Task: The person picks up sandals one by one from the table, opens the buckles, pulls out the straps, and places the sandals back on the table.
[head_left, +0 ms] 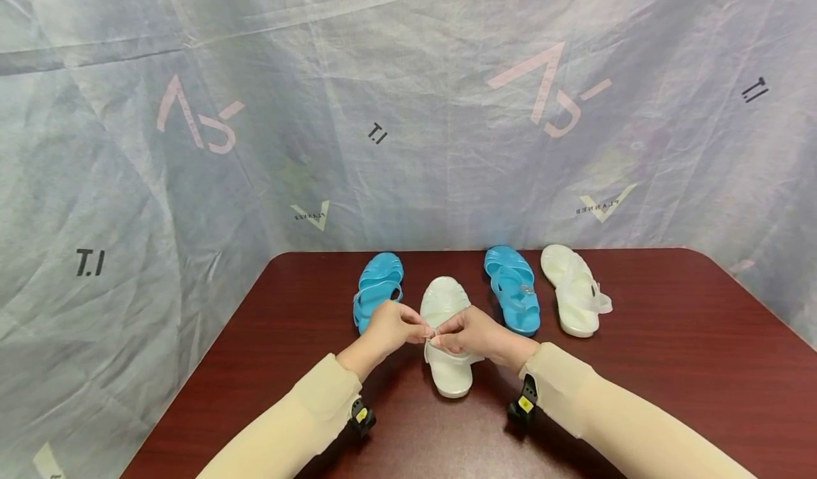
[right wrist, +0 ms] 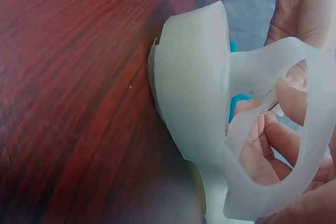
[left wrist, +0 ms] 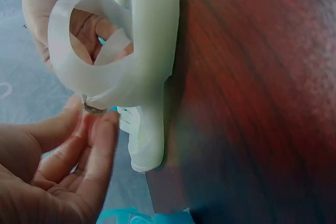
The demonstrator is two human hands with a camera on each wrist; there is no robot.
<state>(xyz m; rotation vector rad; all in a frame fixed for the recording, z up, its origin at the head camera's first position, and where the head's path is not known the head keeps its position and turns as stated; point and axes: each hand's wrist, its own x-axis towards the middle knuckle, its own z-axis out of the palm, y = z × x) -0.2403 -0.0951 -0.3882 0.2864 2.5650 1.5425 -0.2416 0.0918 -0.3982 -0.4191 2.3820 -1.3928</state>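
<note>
Your left hand [head_left: 391, 328] has its grip narrowed to a pinch at the metal buckle [left wrist: 94, 110] of the white sandal [head_left: 451, 370], while your right hand [head_left: 474, 333], its grip just as narrow, pinches the strap [left wrist: 60, 51] beside it. You have that sandal sole-down on the dark red bench [head_left: 676, 365], between a blue sandal [head_left: 379, 280] on the left and a second blue sandal [head_left: 513, 291] on the right, with another white sandal [head_left: 574, 291] farthest right.

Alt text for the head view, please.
A person's left hand and right hand pinch at the strap of a white sandal on a dark red table. Farther back lie a blue sandal to its left, then another blue sandal and a second white sandal to its right, before a printed cloth.
</note>
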